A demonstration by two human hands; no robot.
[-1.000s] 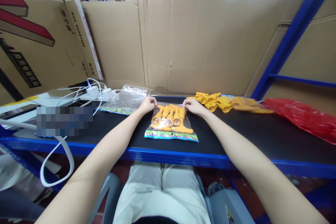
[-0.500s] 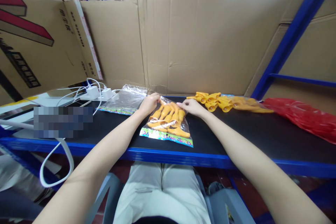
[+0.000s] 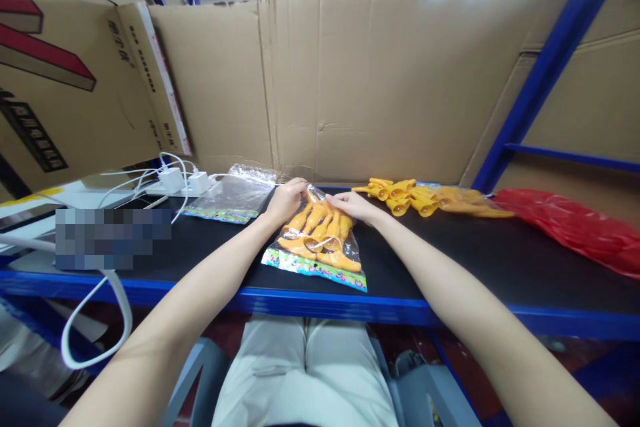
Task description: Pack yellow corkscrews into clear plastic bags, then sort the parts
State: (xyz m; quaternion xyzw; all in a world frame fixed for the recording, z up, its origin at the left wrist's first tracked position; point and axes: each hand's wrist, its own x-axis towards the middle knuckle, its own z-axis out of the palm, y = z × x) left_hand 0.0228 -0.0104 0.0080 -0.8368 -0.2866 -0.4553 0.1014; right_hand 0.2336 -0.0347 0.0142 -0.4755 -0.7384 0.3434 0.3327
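Clear plastic bag, holding orange-yellow flared pieces, lies near the front of my black desk; my left grip and right grip both pinch its far end. Leftward I see a flat clear bag; rightward, loose yellow pieces and red plastic. Brown cardboard walls the back, beside blue framing.

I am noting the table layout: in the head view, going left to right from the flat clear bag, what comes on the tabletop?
Flat clear bag → bag of yellow pieces → pile of yellow pieces → red plastic.
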